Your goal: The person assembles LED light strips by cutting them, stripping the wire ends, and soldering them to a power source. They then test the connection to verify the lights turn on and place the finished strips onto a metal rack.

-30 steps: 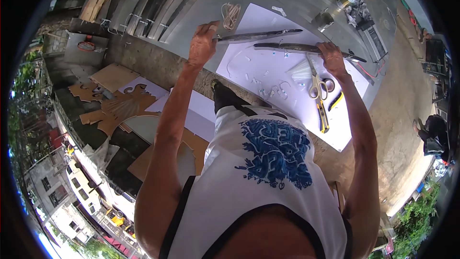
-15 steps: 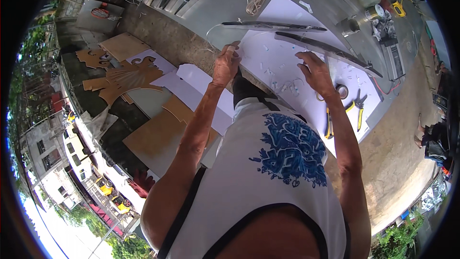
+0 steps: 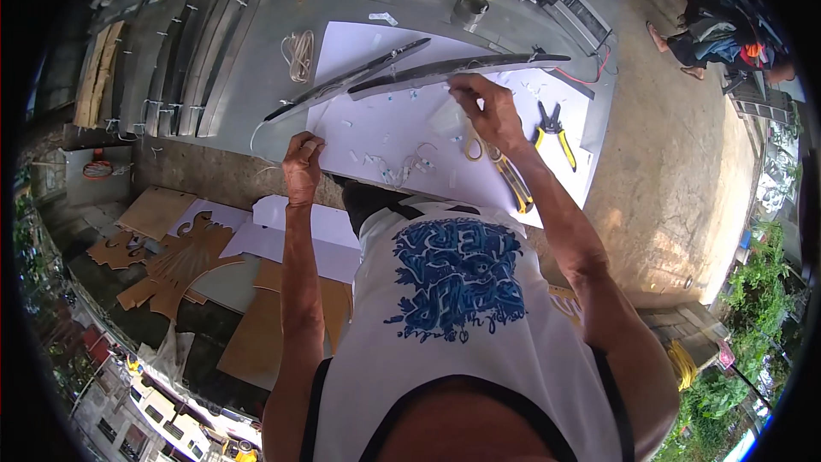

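Two long dark strips lie on a white sheet [image 3: 359, 141]: the left strip [image 3: 346, 79] runs slantwise, the right strip [image 3: 462, 68] curves across the sheet. My left hand [image 3: 302, 169] is at the sheet's near left edge, thumb and fingertips pressed together. A thin pale strand [image 3: 254, 139] loops from the left strip's end toward it; whatever is in the pinch is too small to make out. My right hand [image 3: 492, 113] hovers just below the right strip, fingers bent and apart. A tape roll [image 3: 473, 149] is partly hidden beside it. Near that forearm lie a yellow-black utility knife [image 3: 516, 188] and yellow-handled pliers [image 3: 556, 137].
Small clear-white scraps [image 3: 398, 173] are scattered on the sheet. A cord bundle [image 3: 298, 56], more strips [image 3: 197, 68], a metal cup [image 3: 469, 8] and a power unit [image 3: 575, 15] rest on the grey table. Cut brown boards [image 3: 184, 265] lie below left. Another person [image 3: 727, 34] is at far right.
The view has swung, so the table appears turned and shifted left. My right hand has come closer to the right strip. My left hand stays at the sheet's edge.
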The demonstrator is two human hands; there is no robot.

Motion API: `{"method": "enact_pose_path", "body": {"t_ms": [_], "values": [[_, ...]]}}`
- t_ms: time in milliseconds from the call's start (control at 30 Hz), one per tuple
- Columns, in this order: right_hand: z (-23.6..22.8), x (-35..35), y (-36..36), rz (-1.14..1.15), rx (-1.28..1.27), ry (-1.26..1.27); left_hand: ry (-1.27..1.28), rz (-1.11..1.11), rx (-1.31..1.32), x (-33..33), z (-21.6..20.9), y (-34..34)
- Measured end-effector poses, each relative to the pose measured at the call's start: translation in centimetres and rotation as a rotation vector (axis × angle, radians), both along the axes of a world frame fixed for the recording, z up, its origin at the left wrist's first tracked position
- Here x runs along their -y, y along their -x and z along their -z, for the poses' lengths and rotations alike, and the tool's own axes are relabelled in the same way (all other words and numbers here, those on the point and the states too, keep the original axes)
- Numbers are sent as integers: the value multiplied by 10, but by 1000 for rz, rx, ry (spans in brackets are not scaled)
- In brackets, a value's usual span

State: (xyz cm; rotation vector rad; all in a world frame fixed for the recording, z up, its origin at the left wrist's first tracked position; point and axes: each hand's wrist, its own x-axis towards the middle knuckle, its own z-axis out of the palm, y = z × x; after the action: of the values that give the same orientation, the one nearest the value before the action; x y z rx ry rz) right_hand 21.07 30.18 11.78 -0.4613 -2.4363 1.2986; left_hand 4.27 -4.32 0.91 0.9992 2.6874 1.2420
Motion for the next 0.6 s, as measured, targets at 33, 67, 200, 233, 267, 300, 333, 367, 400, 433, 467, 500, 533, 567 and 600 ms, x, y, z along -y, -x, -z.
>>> {"method": "enact_pose_path", "body": {"t_ms": [33, 67, 200, 233, 267, 300, 333, 367, 400, 433, 467, 500, 533, 567, 600], "values": [[5, -26, -8, 150, 40, -20, 8, -17, 14, 1, -3, -1], [6, -55, -16, 284, 18, -68, 15, -36, 32, 1, -8, -4], [85, -207, -88, 569, 196, -609, -134, -79, 131, -15, -34, -16], [97, -220, -96, 549, 241, -603, -213, -73, 234, -17, -41, -18], [104, -226, -100, 528, 289, -595, -237, -62, 271, -21, -50, -20], [105, -225, -98, 484, 347, -600, -258, -52, 306, -27, -61, -21], [107, -223, -95, 440, 405, -604, -280, -40, 342, -36, -72, -23], [107, -222, -92, 394, 460, -607, -238, 1, 307, -45, -83, -22], [110, -226, -92, 372, 488, -602, -193, 45, 275, -55, -93, -21], [110, -233, -93, 351, 517, -597, -147, 89, 244, -67, -100, -21], [113, -241, -93, 327, 542, -591, -146, 127, 269, -78, -103, -21], [113, -247, -94, 280, 478, -591, -181, 177, 296, -90, -104, -22], [113, -252, -92, 243, 495, -495, -216, 228, 325, -101, -104, -22], [110, -261, -92, 212, 512, -406, -236, 248, 394, -112, -102, -22], [109, -268, -91, 180, 526, -317, -254, 268, 464, -121, -101, -23]]}}
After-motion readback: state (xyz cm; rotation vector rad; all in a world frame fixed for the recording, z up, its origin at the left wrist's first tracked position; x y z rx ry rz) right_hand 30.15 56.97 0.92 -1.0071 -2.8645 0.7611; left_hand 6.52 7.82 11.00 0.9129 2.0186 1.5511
